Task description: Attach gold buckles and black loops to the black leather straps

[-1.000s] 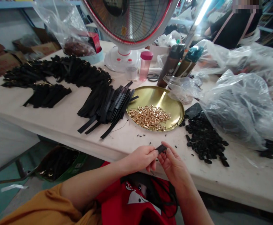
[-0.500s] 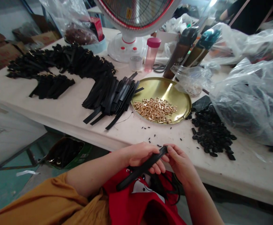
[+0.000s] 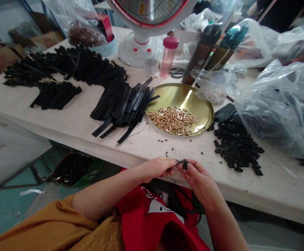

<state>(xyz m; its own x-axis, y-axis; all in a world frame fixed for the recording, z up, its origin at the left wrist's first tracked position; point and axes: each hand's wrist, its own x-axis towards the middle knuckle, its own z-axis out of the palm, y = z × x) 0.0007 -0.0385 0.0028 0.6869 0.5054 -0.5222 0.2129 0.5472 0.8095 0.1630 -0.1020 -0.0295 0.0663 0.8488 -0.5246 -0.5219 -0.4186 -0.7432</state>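
In front of the table edge, my left hand (image 3: 163, 167) is closed on a black strap (image 3: 179, 162), of which only a thin edge shows. My right hand (image 3: 200, 177) pinches a small dark piece (image 3: 185, 164) at the strap's end; whether it is a separate part or the folded strap I cannot tell. More black strap (image 3: 191, 211) hangs below over the red apron (image 3: 133, 223). Beyond my hands lies a gold tray (image 3: 179, 91) with many small gold metal fittings (image 3: 174, 120). A pile of flat black straps (image 3: 125, 104) sits left of it.
Small black pieces (image 3: 236, 143) are heaped at the right, beside a clear plastic bag (image 3: 279, 111). A fan (image 3: 141, 48), a pink-capped bottle (image 3: 169, 57) and two spray cans (image 3: 201, 57) stand behind. Bundled black straps (image 3: 70, 64) lie at the left.
The strap has turned from lying broad across my left palm to edge-on between my fingers. My left fingers have closed over it, and a small dark piece now shows at my right fingertips.
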